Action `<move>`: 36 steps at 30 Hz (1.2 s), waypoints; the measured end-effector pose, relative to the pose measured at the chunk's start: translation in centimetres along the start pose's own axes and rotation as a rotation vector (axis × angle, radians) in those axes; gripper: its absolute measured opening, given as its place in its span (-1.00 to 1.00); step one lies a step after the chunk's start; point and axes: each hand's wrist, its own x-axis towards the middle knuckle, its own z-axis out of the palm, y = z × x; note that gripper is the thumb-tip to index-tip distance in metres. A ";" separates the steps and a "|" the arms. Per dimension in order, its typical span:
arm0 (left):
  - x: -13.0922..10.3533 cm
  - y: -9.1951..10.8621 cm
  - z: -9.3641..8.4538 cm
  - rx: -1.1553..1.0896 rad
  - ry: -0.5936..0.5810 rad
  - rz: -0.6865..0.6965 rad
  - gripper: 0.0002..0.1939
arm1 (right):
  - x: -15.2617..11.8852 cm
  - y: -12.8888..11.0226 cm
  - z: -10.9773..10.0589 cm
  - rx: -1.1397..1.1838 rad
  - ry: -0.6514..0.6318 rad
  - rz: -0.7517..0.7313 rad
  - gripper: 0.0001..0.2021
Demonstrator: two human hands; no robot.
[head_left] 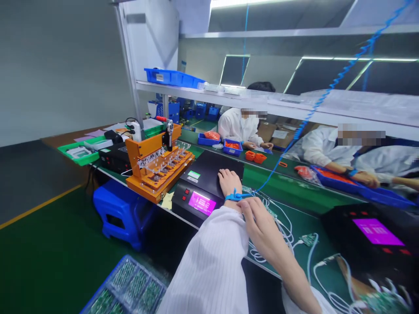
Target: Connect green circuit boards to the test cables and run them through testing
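Observation:
My left hand [230, 183] lies palm down with its fingers stretched out on top of a black control box [209, 168] with a lit pink screen [202, 203]. Around the left wrist sits a blue wrist strap [234, 196], just above the white sleeve cuff. A blue coiled cord [288, 150] hangs down from above towards this wrist. My right hand [262, 224] is at the left wrist, its fingers bent and close together beside the strap and cuff. Whatever is under its fingertips is hidden.
An orange test fixture [159, 170] stands left of the box. White cables [284, 231] and small green circuit boards [308, 239] lie at right, near a second black box [369, 235]. Below is a divided tray [131, 279]; a blue stool [121, 213] stands underneath. Co-workers [240, 126] sit opposite.

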 end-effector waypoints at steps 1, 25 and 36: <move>0.0 0.0 0.1 0.003 0.007 0.003 -0.53 | -0.4 -0.2 -0.1 0.029 -0.031 0.005 -0.54; 0.0 -0.3 0.2 0.048 0.032 0.008 -0.54 | -4.4 0.6 0.9 0.271 0.004 0.178 -0.77; -0.1 -0.2 -0.2 0.104 0.021 0.023 -0.54 | -0.6 -0.2 -1.9 0.173 -0.479 0.082 -0.71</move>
